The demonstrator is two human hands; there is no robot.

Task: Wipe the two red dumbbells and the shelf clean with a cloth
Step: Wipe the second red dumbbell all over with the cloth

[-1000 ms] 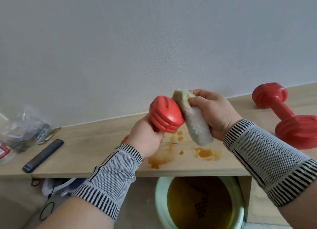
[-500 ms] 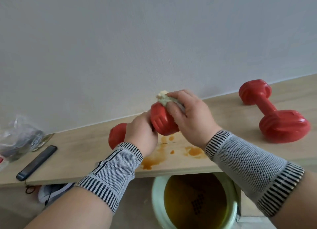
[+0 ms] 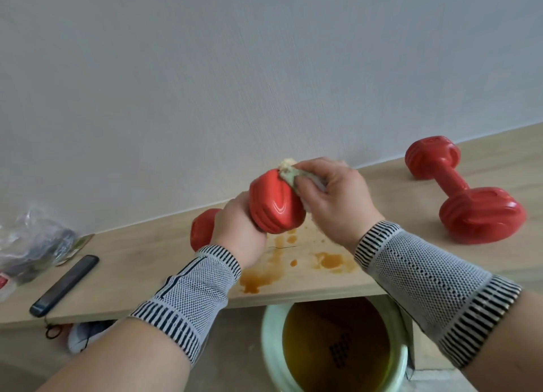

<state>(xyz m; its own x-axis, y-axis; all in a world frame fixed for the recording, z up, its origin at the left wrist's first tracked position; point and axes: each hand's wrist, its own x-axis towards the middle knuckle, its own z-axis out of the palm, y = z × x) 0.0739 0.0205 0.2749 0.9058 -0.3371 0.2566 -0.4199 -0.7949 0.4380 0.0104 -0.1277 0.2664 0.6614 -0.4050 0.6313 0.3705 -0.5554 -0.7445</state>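
Your left hand (image 3: 238,233) grips the dumbbell (image 3: 276,206) by its bar above the shelf (image 3: 132,262), long axis running far-left to near-right. Your right hand (image 3: 332,197) pinches the cloth (image 3: 289,174) against its near head, still rubbing. Brown spill (image 3: 264,274) underneath; second dumbbell (image 3: 464,194) lies far right, untouched since.

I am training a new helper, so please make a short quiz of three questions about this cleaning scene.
1. True or false: the cloth touches the held dumbbell.
2. Which hand grips the handle? A left hand B right hand
3. Fill in: orange stains lie on the ___.

Key: 1 true; 2 A; 3 shelf. The second dumbbell lies untouched.
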